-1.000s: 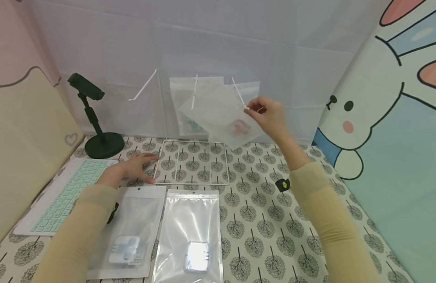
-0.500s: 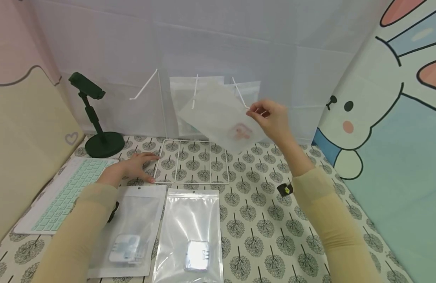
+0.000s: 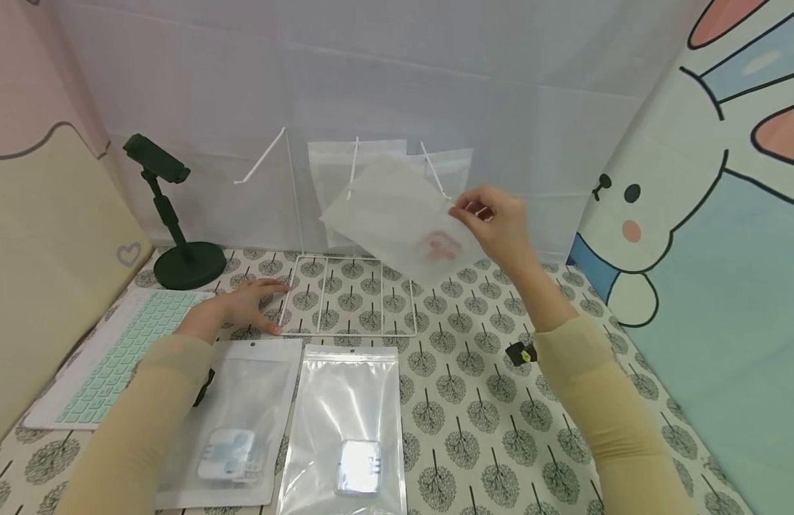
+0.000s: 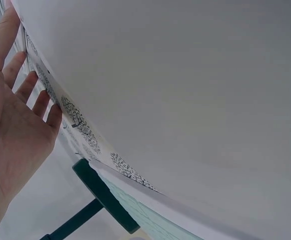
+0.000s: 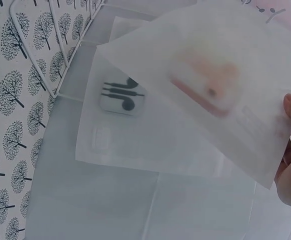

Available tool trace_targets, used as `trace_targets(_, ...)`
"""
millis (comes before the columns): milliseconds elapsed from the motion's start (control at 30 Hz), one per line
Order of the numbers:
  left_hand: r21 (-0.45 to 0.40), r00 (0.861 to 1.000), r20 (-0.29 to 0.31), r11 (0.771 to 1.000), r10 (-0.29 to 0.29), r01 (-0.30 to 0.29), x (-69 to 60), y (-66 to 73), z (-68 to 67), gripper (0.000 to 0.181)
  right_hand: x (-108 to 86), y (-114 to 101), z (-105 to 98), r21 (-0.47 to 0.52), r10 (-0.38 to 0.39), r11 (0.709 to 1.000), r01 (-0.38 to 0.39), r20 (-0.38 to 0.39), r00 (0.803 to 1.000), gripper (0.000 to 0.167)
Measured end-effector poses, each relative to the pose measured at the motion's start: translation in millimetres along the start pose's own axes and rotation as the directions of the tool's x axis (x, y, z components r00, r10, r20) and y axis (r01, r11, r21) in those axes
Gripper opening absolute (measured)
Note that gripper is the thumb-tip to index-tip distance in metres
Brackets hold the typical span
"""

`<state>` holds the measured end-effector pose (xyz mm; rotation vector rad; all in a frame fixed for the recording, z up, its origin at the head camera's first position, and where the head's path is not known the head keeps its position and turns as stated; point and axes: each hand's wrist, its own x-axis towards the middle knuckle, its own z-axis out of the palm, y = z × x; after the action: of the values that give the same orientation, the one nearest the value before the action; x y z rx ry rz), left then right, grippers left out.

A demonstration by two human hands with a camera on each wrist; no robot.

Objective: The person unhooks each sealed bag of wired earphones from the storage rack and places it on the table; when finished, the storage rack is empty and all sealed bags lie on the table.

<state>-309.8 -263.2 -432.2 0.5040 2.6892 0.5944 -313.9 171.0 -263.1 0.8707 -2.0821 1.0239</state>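
My right hand (image 3: 496,222) pinches the edge of a frosted zip bag (image 3: 384,207) between thumb and fingers. A blurred pinkish shape shows through this bag (image 5: 205,85), which is tilted beside the tip of the right hook (image 3: 435,172) of a white wire rack. Whether the hook passes through the bag cannot be made out. Behind it hang other frosted bags; one bag (image 5: 150,135) shows dark earphones in a case (image 5: 121,97). My left hand (image 3: 245,306) rests with spread fingers at the left edge of the rack's wire base (image 3: 350,335).
Two zip bags, a left bag (image 3: 242,400) and a middle bag (image 3: 352,393), lie flat on the tree-patterned cloth (image 3: 461,429), each with a boxed item inside. At left are a mint keyboard (image 3: 126,357) and a dark green stand (image 3: 189,265). A left hook (image 3: 262,156) carries no bag.
My right hand has shifted slightly right and down, and the pinched bag has dropped a little and come nearer. My left hand has stayed at the rack's base.
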Motion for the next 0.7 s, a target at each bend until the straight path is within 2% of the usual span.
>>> trace_targets(367,0.002,1.0,0.0,1.0,-0.001,0.001,-1.9,-2.9,-1.0,0.102,-0.2,-5.2,-3.6,0.008,-0.05,0.999,0.05,-0.015,0.999,0.01)
trace_targets(633,0.017,1.0,-0.019,1.0,0.021,-0.021,-5.5,0.3,0.4,0.099,1.5,-8.2,-4.3,0.007,-0.057,0.998,0.057,-0.02,0.998,0.01)
trace_targets(700,0.015,0.998,-0.032,0.999,0.05,-0.05,-7.4,0.0,1.5,0.097,2.0,-8.6,-4.3,0.009,-0.053,0.999,0.053,-0.021,0.998,0.009)
